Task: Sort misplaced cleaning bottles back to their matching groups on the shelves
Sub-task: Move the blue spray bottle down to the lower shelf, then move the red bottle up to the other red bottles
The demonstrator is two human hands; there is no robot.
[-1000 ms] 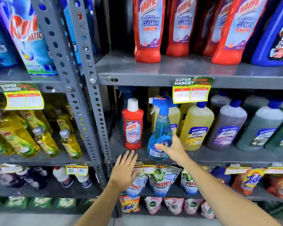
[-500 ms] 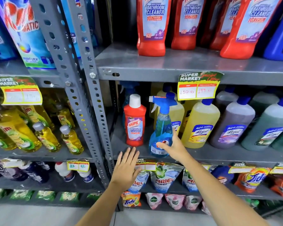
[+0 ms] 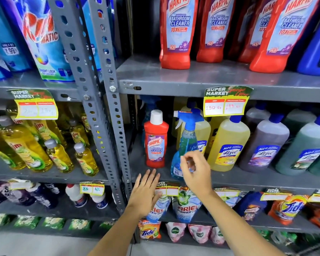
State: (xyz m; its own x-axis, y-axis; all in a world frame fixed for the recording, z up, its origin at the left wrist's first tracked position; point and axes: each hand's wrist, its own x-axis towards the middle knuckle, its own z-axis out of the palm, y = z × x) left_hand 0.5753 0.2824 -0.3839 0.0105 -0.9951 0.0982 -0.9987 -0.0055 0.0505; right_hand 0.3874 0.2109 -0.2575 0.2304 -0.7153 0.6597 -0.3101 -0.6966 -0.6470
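The right hand [image 3: 195, 172] hangs in front of the lower part of the spray bottle [image 3: 186, 145], its fingers [image 3: 185, 160] curled loosely with thumb and forefinger close together; motion blur hides whether they touch the bottle, so I cannot tell if it is gripped. The spray bottle stands upright on the shelf [image 3: 248, 179] behind that hand, its blue trigger head above the knuckles. The small red bottle [image 3: 156, 141] stands upright up and to the left of the right hand, and just above the left hand [image 3: 146, 193]. The left hand is flat, fingers spread, empty, fingertips just below the shelf edge. Yellow bottles [image 3: 227, 143] stand right of the right hand.
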